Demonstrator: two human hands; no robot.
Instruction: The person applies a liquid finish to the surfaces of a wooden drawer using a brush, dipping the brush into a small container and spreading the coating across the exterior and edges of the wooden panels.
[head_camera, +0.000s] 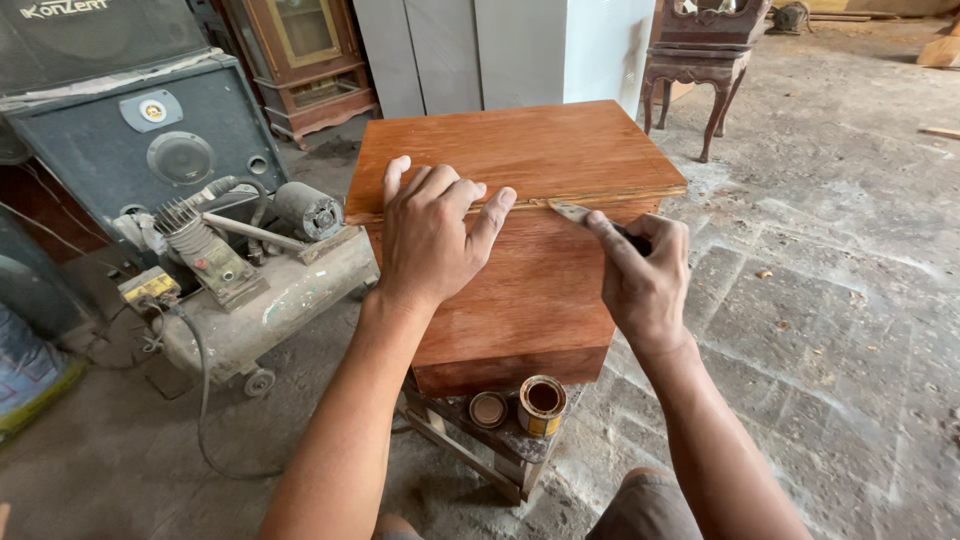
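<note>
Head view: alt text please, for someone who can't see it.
A left hand lies flat on a reddish wooden box while the right hand holds a putty knife to its top edge. An open tin sits below; an air compressor stands left.

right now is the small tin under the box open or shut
Open: the tin stands upright with its dark inside showing, and its round lid lies beside it.

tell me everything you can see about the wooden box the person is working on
The wooden box is a reddish-brown cabinet of smooth, finished-looking wood with plain flat panels. Its top overhangs the near face slightly, with a paler line along that edge. It rests on a low, stained stand, where a small open tin and its lid sit. The left hand lies flat over the front edge; the right hand holds a thin blade to that edge.
</note>
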